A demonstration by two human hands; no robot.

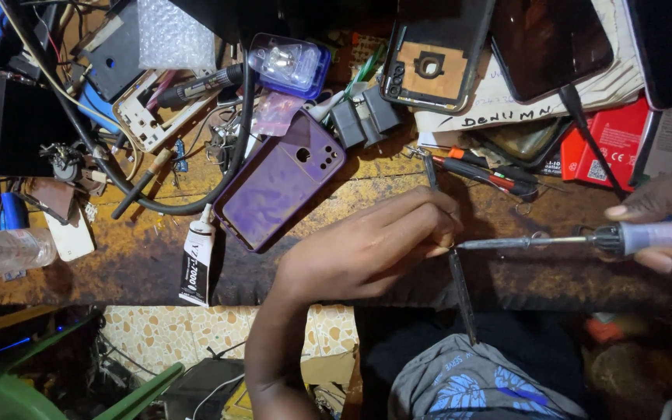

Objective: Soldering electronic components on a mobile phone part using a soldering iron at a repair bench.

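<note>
The left hand (375, 245) lies on the edge of the bench (141, 249), fingers curled closed around tweezers (460, 292). The upper end of the tweezers shows above the fingers and their long dark legs run down past the bench edge. The right hand (666, 225) comes in from the right side and grips the pale handle of a soldering iron (577, 239) between thumb and fingers. The iron lies level, and its metal tip meets the tweezers just beside the left fingertips (441, 241).

A purple phone cover (278, 183) lies on the bench, up and to the left of the left hand. A glue tube (196, 260) lies just below the left edge of the cover. A black cable (157, 204) curves around the cover's left side. To the right of the cover lie red-handled tools (480, 171), and further right a red box (612, 144).
</note>
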